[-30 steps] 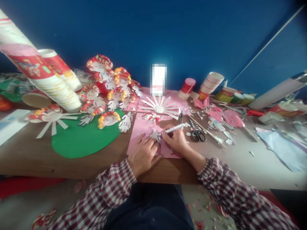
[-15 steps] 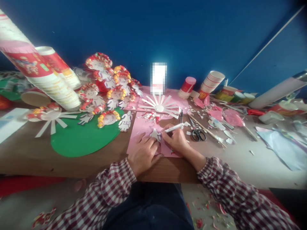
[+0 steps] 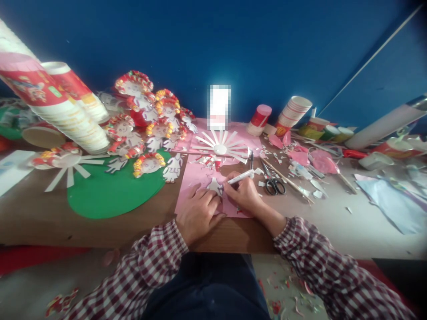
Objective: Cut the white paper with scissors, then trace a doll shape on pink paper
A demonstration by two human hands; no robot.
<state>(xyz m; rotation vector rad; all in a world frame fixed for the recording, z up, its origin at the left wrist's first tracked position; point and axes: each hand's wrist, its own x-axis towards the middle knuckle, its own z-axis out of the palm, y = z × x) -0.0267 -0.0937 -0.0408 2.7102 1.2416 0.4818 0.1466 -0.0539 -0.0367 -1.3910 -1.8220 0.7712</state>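
My right hand [image 3: 244, 194] is closed round a white pen [image 3: 239, 178], its tip beside a small white paper cutout [image 3: 214, 185]. That cutout lies on pink paper [image 3: 184, 195] at the table's front edge, and part of it is hidden under my fingers. My left hand [image 3: 199, 214] lies flat on the pink paper, fingers stretched over the lower left of the cutout. Just beyond, a paper cup cut into white strips [image 3: 219, 150] is spread out like a sunburst. To the right of my right hand lie black-handled scissors [image 3: 275, 185].
Paper dolls with coiled red and yellow hair [image 3: 149, 164] stand and lie at the left, partly on a green paper sheet [image 3: 113, 195]. Stacked paper cups [image 3: 66, 104] lean at far left; another cup stack [image 3: 293, 115] stands back right. Scraps, a wooden stick [image 3: 287, 180] and pink pieces [image 3: 323, 161] litter the right.
The view has shifted slightly, so things on the table sit a little further left. Both hands keep nearly the same place on the pink paper, with the pen still in the right.
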